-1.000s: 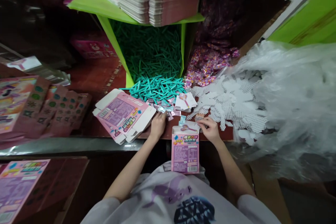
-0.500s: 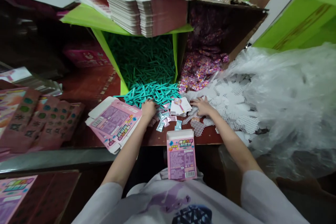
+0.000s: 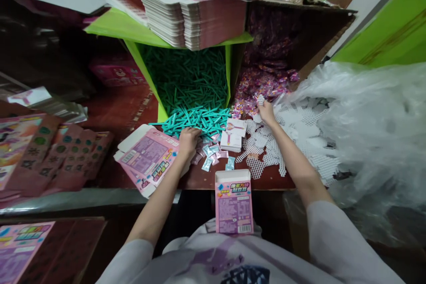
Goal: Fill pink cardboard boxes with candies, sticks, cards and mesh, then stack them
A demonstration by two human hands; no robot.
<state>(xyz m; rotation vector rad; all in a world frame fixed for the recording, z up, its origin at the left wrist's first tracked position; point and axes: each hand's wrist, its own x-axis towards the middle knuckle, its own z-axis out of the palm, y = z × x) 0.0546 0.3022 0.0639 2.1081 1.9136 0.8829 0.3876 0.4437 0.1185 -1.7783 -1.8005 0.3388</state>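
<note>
My left hand [image 3: 188, 137] rests curled on the near edge of a heap of teal sticks [image 3: 196, 117]; whether it grips one I cannot tell. My right hand [image 3: 265, 110] reaches farther back and pinches a small sparkly pink packet [image 3: 260, 99] from the pile of pink packets [image 3: 262, 84]. An upright pink box [image 3: 234, 201] with its top open stands against my body at the table's front edge. Small foil sachets [image 3: 209, 153], a stack of printed cards [image 3: 233, 135] and white mesh pieces [image 3: 266, 151] lie between my hands.
A flat unfolded pink carton [image 3: 148, 157] lies left of my left hand. A green bin [image 3: 146, 66] holds more teal sticks, with stacked flat cartons [image 3: 189, 11] on top. A clear plastic bag [image 3: 366, 128] of mesh pieces fills the right. Finished pink boxes [image 3: 49, 151] lie at left.
My right hand has moved from the open box to the mesh pieces and then back to the pink packets, taking one. My left hand has shifted from the sachets to the teal sticks.
</note>
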